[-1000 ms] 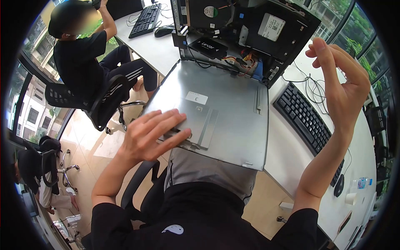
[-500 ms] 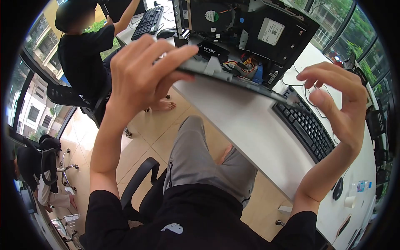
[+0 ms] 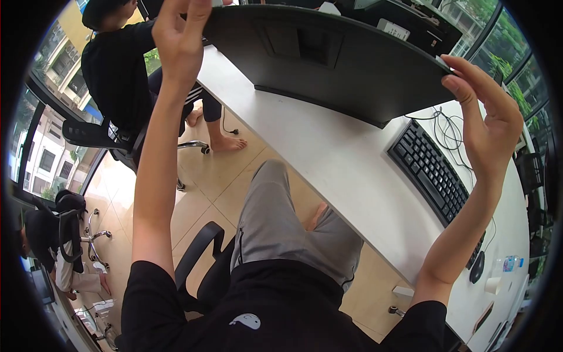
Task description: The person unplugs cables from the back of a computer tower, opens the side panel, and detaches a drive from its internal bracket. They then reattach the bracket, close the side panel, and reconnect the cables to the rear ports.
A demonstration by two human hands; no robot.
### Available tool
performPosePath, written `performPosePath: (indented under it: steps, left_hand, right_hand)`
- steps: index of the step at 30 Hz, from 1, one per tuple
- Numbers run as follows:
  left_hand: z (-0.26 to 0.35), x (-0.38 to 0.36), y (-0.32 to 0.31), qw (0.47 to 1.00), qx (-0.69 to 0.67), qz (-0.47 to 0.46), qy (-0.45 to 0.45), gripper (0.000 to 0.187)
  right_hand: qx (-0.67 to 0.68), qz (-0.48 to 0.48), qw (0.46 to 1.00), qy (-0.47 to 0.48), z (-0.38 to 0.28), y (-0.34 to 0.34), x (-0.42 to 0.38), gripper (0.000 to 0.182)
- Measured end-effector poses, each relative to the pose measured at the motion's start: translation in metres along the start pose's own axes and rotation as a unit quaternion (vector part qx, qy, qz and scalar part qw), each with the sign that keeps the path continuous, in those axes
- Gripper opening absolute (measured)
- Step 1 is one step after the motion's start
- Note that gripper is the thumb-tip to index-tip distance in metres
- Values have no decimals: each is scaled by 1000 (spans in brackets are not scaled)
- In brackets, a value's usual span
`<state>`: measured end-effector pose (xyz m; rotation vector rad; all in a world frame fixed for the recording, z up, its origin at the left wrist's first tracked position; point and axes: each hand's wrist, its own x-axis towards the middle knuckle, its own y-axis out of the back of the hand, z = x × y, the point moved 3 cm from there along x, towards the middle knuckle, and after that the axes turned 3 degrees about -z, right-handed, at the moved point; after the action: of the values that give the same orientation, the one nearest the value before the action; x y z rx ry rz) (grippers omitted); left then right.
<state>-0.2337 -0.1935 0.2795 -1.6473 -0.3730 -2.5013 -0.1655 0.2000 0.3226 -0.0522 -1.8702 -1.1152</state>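
Observation:
A black computer case side panel (image 3: 381,70) is held up across the top of the view, its flat face with a recessed rectangle turned towards me. My left hand (image 3: 180,50) grips its upper left end, fingers partly cut off by the frame's top. At the upper right corner, my right hand (image 3: 489,117) pinches the edge between thumb and fingers. Behind the panel stands a black computer case (image 3: 431,29), mostly hidden; part of a white label shows. Whether the panel touches the case cannot be made out.
On the white desk (image 3: 352,170) lie a black keyboard (image 3: 431,173) with loose cables, a mouse (image 3: 477,267), a water bottle (image 3: 512,263) and a paper cup (image 3: 493,286). Another person (image 3: 114,82) sits at the upper left. A chair armrest (image 3: 202,243) is beside my leg.
The side panel has tipped from nearly edge-on to face me and now covers the case's open inside. My left hand rose; my right hand, apart from the panel before, has closed on its corner.

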Motion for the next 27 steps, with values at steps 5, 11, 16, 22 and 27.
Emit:
performPosePath:
  steps: [5, 11, 16, 22, 27]
  left_hand:
    - [-45, -25, -20, 988, -138, 29, 67, 76]
    - [-97, -47, -30, 937, -291, 186, 61, 69]
    - [-79, -53, -19, 969, -236, 16, 68, 69]
    - [-95, -48, -26, 979, -122, 85, 138, 67]
    - [-51, -26, -29, 986, 6, 94, 139, 52]
  right_hand:
    - [4, 39, 999, -33, 18, -11, -2, 25]
    - [-85, 77, 993, -39, 34, -11, -8, 25]
    - [3, 109, 994, -16, 30, -18, -4, 20]
    - [87, 135, 984, -82, 21, -32, 6, 16]
    - [128, 189, 965, -127, 10, -39, 12, 23]
